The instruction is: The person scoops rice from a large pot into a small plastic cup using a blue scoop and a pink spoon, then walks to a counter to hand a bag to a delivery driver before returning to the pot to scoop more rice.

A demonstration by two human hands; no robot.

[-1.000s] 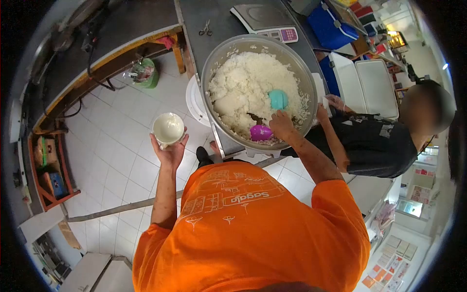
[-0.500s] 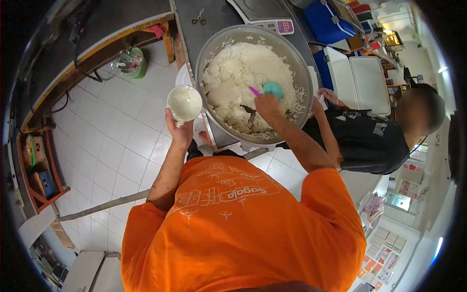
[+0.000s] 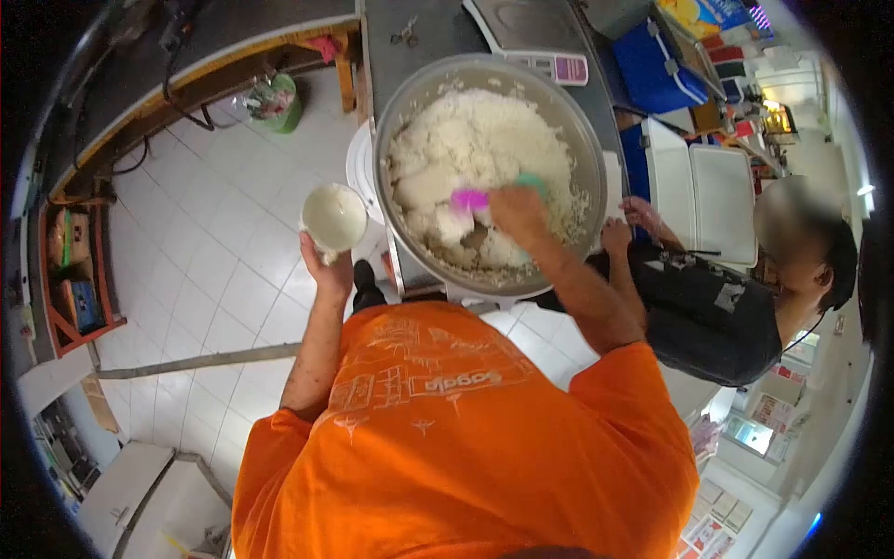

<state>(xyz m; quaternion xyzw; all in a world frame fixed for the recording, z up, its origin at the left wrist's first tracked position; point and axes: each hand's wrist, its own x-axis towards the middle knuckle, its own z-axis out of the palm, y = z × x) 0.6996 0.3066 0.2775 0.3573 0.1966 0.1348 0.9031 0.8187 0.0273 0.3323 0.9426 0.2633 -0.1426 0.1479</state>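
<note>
My left hand (image 3: 328, 272) is wrapped round a small pale bowl (image 3: 333, 220), tilted with its mouth towards me, with whitish bits stuck on its outside. My right hand (image 3: 517, 212) is over the large metal pot (image 3: 585, 140) of cooked white rice (image 3: 484, 130). Its fingers are closed on a purple spatula (image 3: 469, 199), whose head is down in the rice. Just behind that hand a teal utensil (image 3: 533, 183) rests in the rice, partly hidden. Bare pot bottom shows through a gap in the rice on the near side.
A digital scale (image 3: 559, 67) and scissors (image 3: 405, 34) lie on the dark table (image 3: 428, 37) beyond the pot. To the right stands a co-worker in black (image 3: 708, 312), hands near the pot's rim, beside an opened cooler (image 3: 722, 200). A green bin (image 3: 284, 110) is on the floor.
My right hand has turned and moved slightly lower, so more of the purple spatula shows. The left hand has brought the bowl a little left and down. The co-worker's head has lowered.
</note>
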